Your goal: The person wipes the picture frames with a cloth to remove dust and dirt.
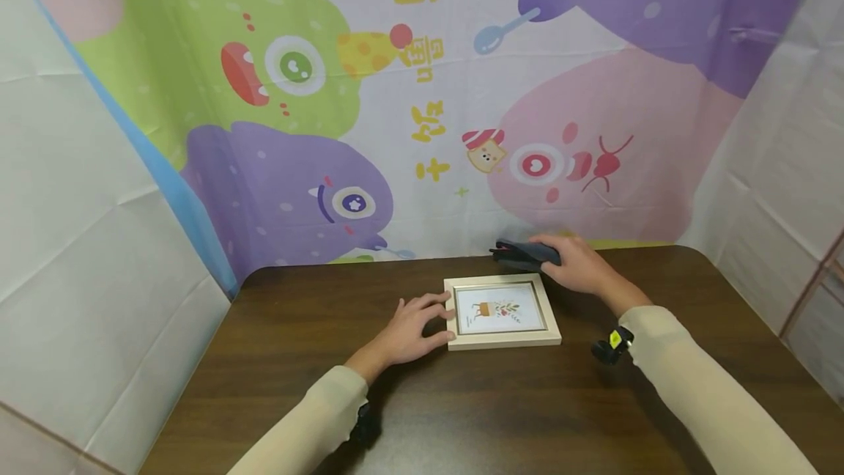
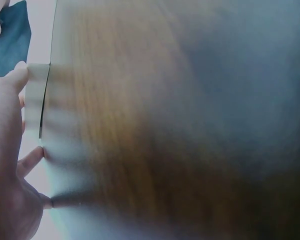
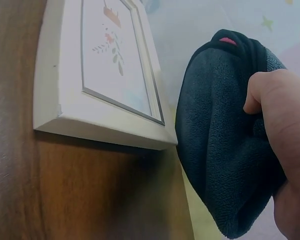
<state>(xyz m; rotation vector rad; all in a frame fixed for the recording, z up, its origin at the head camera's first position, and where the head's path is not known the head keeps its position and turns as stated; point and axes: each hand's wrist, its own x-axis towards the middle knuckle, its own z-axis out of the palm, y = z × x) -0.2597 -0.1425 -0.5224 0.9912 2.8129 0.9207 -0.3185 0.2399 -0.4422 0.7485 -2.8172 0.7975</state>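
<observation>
A cream-coloured picture frame [image 1: 550, 321] lies face up on the dark wood table [image 1: 422, 402], showing a drawing of a plant in an orange pot. My left hand [image 1: 411, 328] rests at its left side, fingers spread, with fingertips touching the rim. In the left wrist view, the left hand [image 2: 10, 165] lies along the frame's side edge [image 2: 36, 97]. My right hand [image 1: 580, 266] grips a folded dark blue-grey fuzzy cloth [image 1: 527, 255] just beyond the frame's far right corner. The right wrist view has the thumb pressing on that cloth [image 3: 225, 125], where a small pink-red patch shows.
Behind the table's far edge hangs a curtain [image 1: 448, 226] printed with cartoon monsters. Pale sheets hang on the left [image 1: 99, 240] and right [image 1: 778, 189] sides. Each wrist wears a small dark device, the right one [image 1: 613, 343] with a yellow mark.
</observation>
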